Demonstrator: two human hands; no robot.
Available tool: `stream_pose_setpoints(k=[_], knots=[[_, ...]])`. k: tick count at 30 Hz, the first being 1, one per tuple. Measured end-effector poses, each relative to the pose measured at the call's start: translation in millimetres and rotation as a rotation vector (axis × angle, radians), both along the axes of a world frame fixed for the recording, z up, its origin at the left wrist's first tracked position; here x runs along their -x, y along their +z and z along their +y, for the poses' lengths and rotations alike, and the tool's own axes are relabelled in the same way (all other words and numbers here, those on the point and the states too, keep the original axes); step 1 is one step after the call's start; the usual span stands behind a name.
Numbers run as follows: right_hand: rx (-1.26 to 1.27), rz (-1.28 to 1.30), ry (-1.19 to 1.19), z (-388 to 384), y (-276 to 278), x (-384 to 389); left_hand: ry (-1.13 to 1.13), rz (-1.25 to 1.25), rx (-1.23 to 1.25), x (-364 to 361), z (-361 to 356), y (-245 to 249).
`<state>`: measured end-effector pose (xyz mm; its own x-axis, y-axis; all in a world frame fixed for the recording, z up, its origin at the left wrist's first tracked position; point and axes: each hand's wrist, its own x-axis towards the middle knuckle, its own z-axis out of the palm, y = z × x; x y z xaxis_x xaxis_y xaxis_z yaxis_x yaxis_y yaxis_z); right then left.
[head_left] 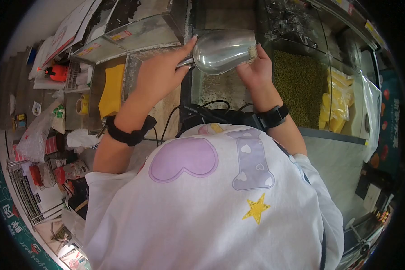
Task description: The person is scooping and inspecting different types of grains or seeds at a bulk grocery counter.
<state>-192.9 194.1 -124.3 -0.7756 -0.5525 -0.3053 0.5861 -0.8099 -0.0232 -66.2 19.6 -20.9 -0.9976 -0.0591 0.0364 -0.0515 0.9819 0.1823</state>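
My left hand (pixel 162 72) is closed around the handle of a shiny scoop (pixel 220 51), which lies sideways with its mouth toward the right. At that mouth, my right hand (pixel 257 69) is cupped, holding a small heap of pale grains (pixel 252 53) against the scoop's edge. Both are above a bin (pixel 222 85) with scattered small grains on its bottom. Some of the right fingers are hidden behind the grains. Each wrist wears a black band.
Right of the bin is a compartment of green beans (pixel 297 90), then yellow packets (pixel 337 99). Glass-fronted bins (pixel 139 33) stand upper left. A yellow sheet (pixel 111 90), a tape roll (pixel 82 104) and an orange bottle (pixel 57 72) lie left. Black cables (pixel 168 121) run near my waist.
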Motion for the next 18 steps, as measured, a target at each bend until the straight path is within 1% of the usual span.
stream_pose_setpoints(k=[2, 3, 5, 6, 8, 9, 11, 12, 14, 15, 17, 18], knots=[[0.024, -0.016, -0.005, 0.3, -4.1, 0.7, -0.046, 0.109, -0.002, -3.2, 2.5, -4.6], [0.023, -0.016, -0.004, 0.1, -1.8, -1.2, -0.045, 0.11, -0.003, -4.0, 4.0, -3.5], [-0.104, -0.068, -0.012, -0.5, 6.3, -6.6, -0.039, 0.065, 0.031, -5.0, 6.8, -0.5], [-0.106, -0.067, -0.008, -0.3, 7.6, -6.6, -0.035, 0.066, 0.03, -5.3, 7.8, -1.7], [-0.136, -0.04, -0.017, 0.2, 9.0, -5.5, 0.041, -0.026, -0.092, -5.8, 8.9, -6.1], [-0.135, -0.039, -0.016, -0.5, 6.1, -4.1, 0.043, -0.025, -0.092, -6.4, 9.4, -8.1], [-0.13, -0.013, -0.05, -1.9, -2.5, -0.8, 0.111, -0.071, -0.189, -7.5, 10.9, -14.0], [-0.13, -0.012, -0.051, -1.8, -0.8, -1.6, 0.11, -0.07, -0.189, -8.0, 10.8, -19.7], [-0.205, 0.022, -0.053, -2.8, 4.6, -4.4, 0.155, -0.068, -0.395, -9.7, 9.4, -33.2], [-0.205, 0.022, -0.052, -3.1, 5.3, -4.4, 0.155, -0.068, -0.395, -10.2, 9.2, -37.9], [-0.207, 0.006, -0.04, -3.1, 6.3, -4.6, 0.153, -0.009, -0.527, -11.1, 8.8, -46.0], [-0.207, 0.006, -0.041, -2.9, 7.4, -5.1, 0.153, -0.009, -0.527, -11.2, 7.5, -50.3]])
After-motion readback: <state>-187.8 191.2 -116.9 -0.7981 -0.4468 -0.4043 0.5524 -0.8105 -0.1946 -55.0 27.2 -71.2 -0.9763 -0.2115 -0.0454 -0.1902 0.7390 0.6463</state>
